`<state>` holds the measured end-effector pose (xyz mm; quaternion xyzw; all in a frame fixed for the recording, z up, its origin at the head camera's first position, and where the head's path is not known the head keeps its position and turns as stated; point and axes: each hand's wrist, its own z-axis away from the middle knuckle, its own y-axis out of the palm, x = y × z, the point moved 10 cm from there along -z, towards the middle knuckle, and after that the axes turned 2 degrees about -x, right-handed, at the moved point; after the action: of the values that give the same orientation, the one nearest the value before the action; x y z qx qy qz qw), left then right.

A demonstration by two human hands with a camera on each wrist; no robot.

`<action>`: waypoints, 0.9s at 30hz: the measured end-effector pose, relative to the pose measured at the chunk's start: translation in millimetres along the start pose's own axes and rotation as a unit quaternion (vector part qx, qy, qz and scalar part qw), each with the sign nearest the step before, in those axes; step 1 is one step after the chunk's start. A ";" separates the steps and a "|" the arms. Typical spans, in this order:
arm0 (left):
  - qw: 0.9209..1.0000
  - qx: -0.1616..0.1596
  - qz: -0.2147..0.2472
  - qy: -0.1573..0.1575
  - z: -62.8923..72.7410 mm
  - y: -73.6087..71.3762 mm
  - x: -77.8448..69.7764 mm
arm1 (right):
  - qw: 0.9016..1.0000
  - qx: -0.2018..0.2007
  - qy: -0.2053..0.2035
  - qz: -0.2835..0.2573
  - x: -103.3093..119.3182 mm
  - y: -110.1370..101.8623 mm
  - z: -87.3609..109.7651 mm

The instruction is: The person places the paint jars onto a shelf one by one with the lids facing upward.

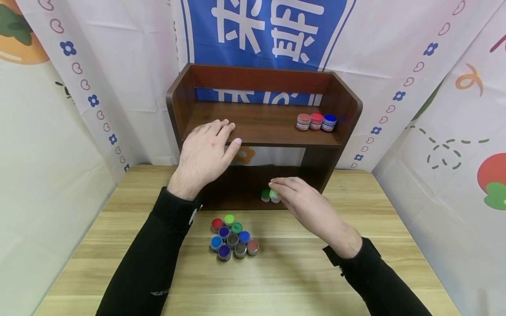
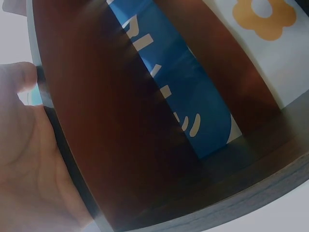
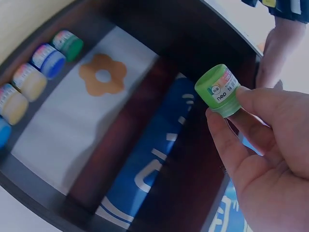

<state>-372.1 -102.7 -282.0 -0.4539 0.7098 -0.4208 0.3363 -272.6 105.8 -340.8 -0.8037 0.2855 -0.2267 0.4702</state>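
My right hand [image 1: 306,206] pinches a light green paint jar [image 3: 219,89] between thumb and fingertips, in front of the lower shelf opening. The jar stands tilted in the right wrist view. Just left of it in the head view, a dark green jar [image 1: 265,195] stands on the lower shelf. My left hand [image 1: 207,151] rests over the front edge of the upper shelf at its left end, fingers extended. In the left wrist view its palm lies beside the shelf's dark edge [image 2: 72,169].
The dark brown two-tier shelf [image 1: 253,144] stands at the table's back against a cloth backdrop. Three jars [image 1: 316,122] sit at the upper right. Several more jars [image 1: 232,239] cluster on the wooden table [image 1: 284,281]. In the right wrist view, a row of jars [image 3: 30,81] lines the lower shelf.
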 end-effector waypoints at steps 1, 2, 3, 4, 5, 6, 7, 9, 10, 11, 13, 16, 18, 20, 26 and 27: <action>1.000 0.000 0.000 0.000 -0.1 0.0 0.1 | 1.000 0.001 0.002 0.000 -0.2 -2.7 -1.1; 1.000 0.000 0.000 0.000 -0.2 0.0 0.1 | 1.000 0.002 0.005 0.000 -0.7 -5.1 -2.3; 1.000 0.001 0.000 0.000 -0.1 -0.1 0.2 | 1.000 0.003 0.008 -0.001 -1.2 -7.6 -3.4; 1.000 0.001 0.000 -0.001 -0.2 -0.1 0.3 | 1.000 0.004 0.009 -0.002 -1.5 -10.3 -4.4; 1.000 0.002 0.000 -0.001 -0.2 0.0 0.3 | 1.000 0.003 0.011 -0.002 -2.1 -12.6 -5.2; 1.000 0.003 0.000 -0.002 -0.1 0.0 0.3 | 1.000 0.001 0.011 -0.002 -2.3 -15.4 -6.1; 1.000 0.005 0.001 -0.003 -0.1 0.1 0.4 | 1.000 -0.002 0.009 -0.001 -2.3 -18.2 -7.1; 1.000 0.008 0.001 -0.004 -0.1 0.5 0.4 | 1.000 -0.014 0.002 0.001 -1.6 -24.3 -9.1; 1.000 0.010 0.001 -0.005 -0.2 0.6 0.4 | 1.000 -0.021 -0.002 0.002 -1.3 -27.8 -10.1; 1.000 0.011 0.001 -0.005 -0.2 0.7 0.5 | 1.000 -0.029 -0.007 0.003 -0.9 -31.0 -11.5; 1.000 0.011 0.001 -0.005 -0.2 0.5 0.9 | 0.999 -0.042 -0.011 0.004 -1.0 -37.3 -14.4; 1.000 0.008 0.001 -0.003 -0.6 -0.1 0.8 | 0.999 -0.052 -0.013 0.006 -2.6 -45.8 -18.5; 1.000 0.005 0.003 -0.001 -0.6 -0.7 0.6 | 0.998 -0.055 -0.011 0.005 -3.9 -51.3 -21.3; 1.000 0.004 0.004 0.000 -0.6 -0.9 0.2 | 0.998 -0.058 -0.011 0.006 -4.8 -56.8 -24.2; 1.000 0.005 0.003 0.002 -0.3 0.2 0.0 | 0.997 -0.071 -0.003 0.006 -10.6 -73.6 -34.2; 1.000 0.005 0.002 0.002 -0.2 0.4 0.1 | 0.997 -0.073 0.001 0.003 -12.4 -76.2 -36.0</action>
<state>-372.4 -102.6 -282.2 -0.4498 0.7091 -0.4245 0.3386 -285.8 121.6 -258.1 -0.8347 0.3044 -0.2048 0.4107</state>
